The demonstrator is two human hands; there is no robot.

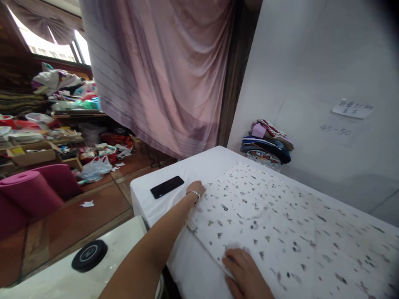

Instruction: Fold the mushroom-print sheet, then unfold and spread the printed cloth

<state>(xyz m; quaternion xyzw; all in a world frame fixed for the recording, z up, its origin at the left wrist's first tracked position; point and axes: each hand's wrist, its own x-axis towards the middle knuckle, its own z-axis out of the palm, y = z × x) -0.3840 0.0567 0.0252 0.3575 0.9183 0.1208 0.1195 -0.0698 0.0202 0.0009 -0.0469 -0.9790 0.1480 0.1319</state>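
Note:
A white cloth with small printed motifs (268,216) lies spread over the white-covered table (199,166). My left hand (197,189), with a bracelet at the wrist, reaches to the cloth's left edge; its fingers point away and what they hold, if anything, is hidden. Near the cloth's front edge is my right hand (243,268), resting on the fabric, fingers slightly bent and a little blurred. A black phone (167,187) lies on the table to the left of my left hand.
Folded cloths (266,143) are stacked by the wall behind the table. A white surface with a round black object (89,255) stands at the lower left. Pink rolls (31,195), a plastic bag (96,168) and boxes crowd the left. A pink curtain (174,74) hangs behind.

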